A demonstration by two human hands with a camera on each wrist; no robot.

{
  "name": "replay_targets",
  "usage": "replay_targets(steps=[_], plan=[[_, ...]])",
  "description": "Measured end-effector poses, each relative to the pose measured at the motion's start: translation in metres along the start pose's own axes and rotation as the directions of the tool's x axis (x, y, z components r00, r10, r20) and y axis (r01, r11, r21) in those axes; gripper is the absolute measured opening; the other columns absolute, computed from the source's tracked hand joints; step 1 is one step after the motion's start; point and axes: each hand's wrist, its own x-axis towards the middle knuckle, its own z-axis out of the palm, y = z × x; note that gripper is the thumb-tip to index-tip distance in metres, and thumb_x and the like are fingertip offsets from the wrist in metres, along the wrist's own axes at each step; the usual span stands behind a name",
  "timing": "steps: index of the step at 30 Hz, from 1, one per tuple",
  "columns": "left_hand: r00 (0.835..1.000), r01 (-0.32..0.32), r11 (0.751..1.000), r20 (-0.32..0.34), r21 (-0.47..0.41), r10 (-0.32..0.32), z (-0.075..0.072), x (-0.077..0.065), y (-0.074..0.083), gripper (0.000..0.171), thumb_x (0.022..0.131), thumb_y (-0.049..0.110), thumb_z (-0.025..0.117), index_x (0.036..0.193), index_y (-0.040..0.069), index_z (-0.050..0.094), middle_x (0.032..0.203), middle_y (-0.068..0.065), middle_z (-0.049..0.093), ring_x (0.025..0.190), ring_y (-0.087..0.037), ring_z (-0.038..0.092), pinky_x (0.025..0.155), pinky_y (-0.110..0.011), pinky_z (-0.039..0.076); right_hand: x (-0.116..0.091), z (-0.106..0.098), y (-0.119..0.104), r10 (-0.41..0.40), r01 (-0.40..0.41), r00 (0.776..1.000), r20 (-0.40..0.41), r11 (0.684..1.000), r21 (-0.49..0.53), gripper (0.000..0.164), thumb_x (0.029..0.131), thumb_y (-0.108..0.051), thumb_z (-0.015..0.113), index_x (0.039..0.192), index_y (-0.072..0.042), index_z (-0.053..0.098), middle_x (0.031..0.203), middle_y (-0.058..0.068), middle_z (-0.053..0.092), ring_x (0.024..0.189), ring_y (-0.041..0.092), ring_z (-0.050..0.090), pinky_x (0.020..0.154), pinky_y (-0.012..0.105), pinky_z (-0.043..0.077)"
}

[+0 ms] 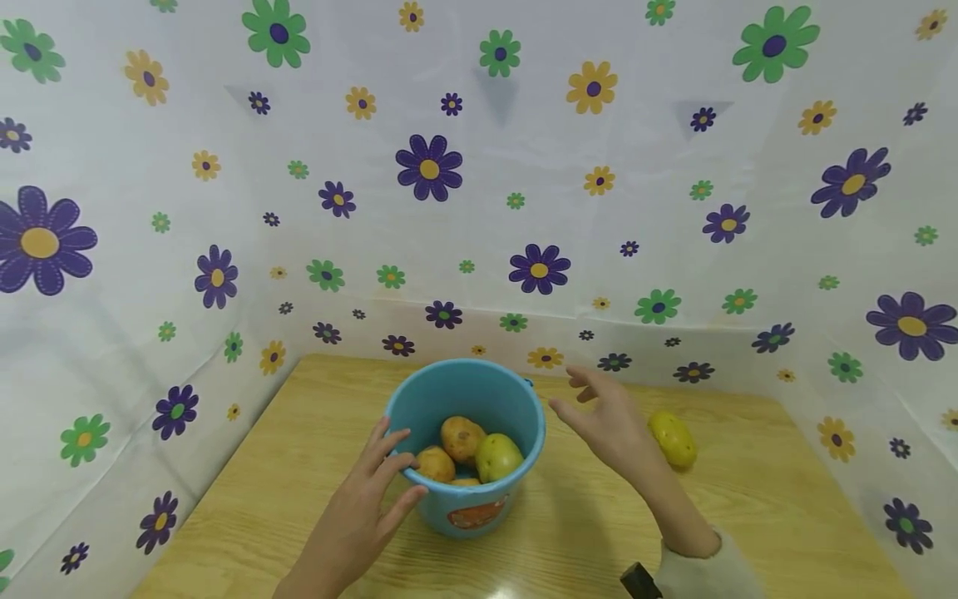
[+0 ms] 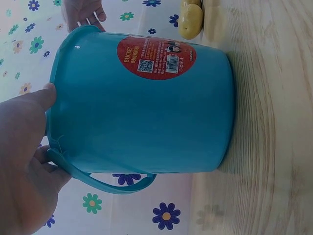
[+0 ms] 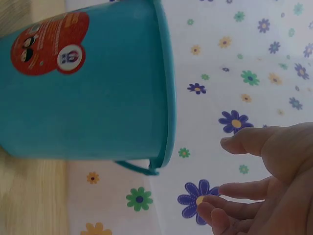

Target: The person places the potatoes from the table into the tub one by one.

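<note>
A light blue bucket [image 1: 479, 499] with a red label stands upright on the wooden table. Inside lie several brown potatoes [image 1: 461, 438] and a smooth yellow-green round fruit or vegetable [image 1: 498, 457]. My left hand [image 1: 359, 507] holds the bucket's left rim, fingertips over the edge and thumb on the outside. In the left wrist view, the fingers of that hand are by the blue handle [image 2: 112, 186]. Off the bucket's right side, my right hand [image 1: 609, 424] hovers with nothing in it, its fingers loosely bent and apart from the rim.
A yellow, dimpled, potato-like thing [image 1: 674, 438] lies on the table [image 1: 748, 499], right of the bucket and beyond my right forearm. White sheeting [image 1: 464, 233] printed with flowers walls the table at the back and both sides.
</note>
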Motion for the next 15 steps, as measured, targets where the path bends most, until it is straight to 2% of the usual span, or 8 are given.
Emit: replay_targets(steps=[15], plan=[[1.000,-0.012,1.000,-0.010,-0.006,0.012,0.000,0.000,0.000,0.024,0.098,0.028,0.074,0.117,0.017,0.064,0.154,-0.007,0.049,0.152,-0.040,0.028,0.104,-0.061,0.048,-0.005,-0.010,0.052,0.023,-0.026,0.998,-0.054,0.998,-0.059,0.051,0.097,-0.017,0.072,0.137,0.011,0.056,0.124,0.031,0.064,0.107,0.043,0.063,0.087,0.056,0.058]])
